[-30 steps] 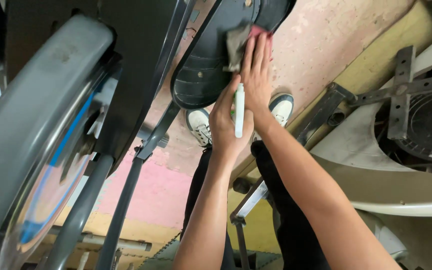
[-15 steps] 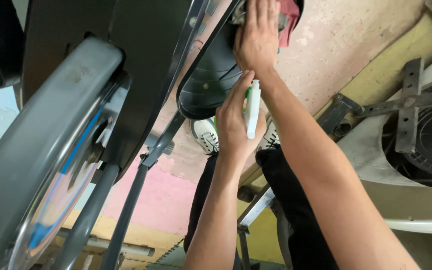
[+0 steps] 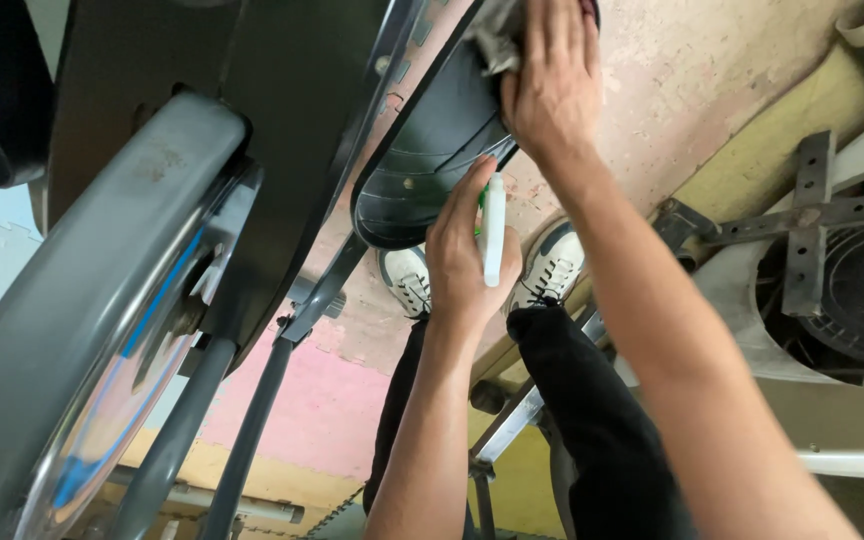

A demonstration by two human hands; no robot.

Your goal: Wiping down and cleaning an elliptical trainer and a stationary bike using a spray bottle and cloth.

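My right hand (image 3: 550, 75) presses a grey cloth (image 3: 492, 35) flat against the black foot pedal (image 3: 427, 170) of an exercise machine, near the top edge of the head view. Below it my left hand (image 3: 464, 255) grips a small white spray bottle (image 3: 492, 230) with a green part, held just under the pedal's rounded end. Both forearms reach up from the lower middle. Part of the cloth is hidden under my right palm.
The machine's grey and black housing (image 3: 102, 300) and its support bars (image 3: 252, 430) fill the left side. My white sneakers (image 3: 552, 262) and black trousers (image 3: 592, 430) stand on the pink and yellow floor. Another machine's flywheel and white frame (image 3: 842, 290) sit at right.
My right hand with the cloth has slid further up along the pedal, toward the frame's top edge. My left hand keeps the bottle, which is closer to the pedal's end.
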